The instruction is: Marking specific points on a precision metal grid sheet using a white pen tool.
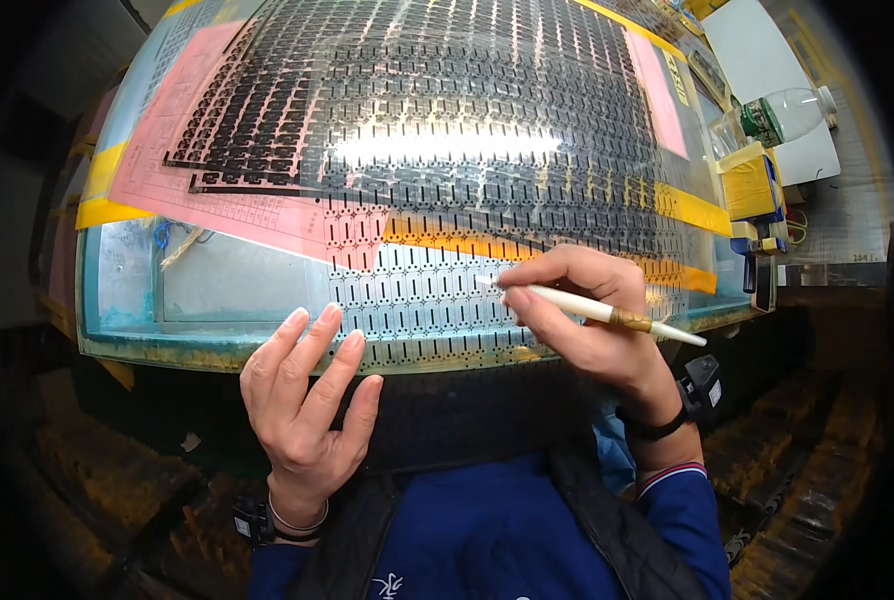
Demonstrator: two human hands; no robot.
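Note:
A transparent sheet (412,290) printed with rows of small black shapes lies over the glass-topped table, its near part reaching the front edge. My right hand (592,310) is closed around a slim white pen-shaped tool (577,303) with a gold-coloured band. The tool's pale tip points left, at or just above the printed sheet; contact cannot be made out. At the sheet's near left corner, my left hand (312,400) has its fingers stretched out and slightly apart, fingertips by the edge. It holds nothing.
Pink paper (267,222) and a darker patterned sheet (247,135) lie at the left and back. Yellow tape (105,190) crosses the glass. On the right are a clear plastic bottle (792,113) lying down and a yellow-and-blue box (750,190). The table's front edge (187,352) bounds the work.

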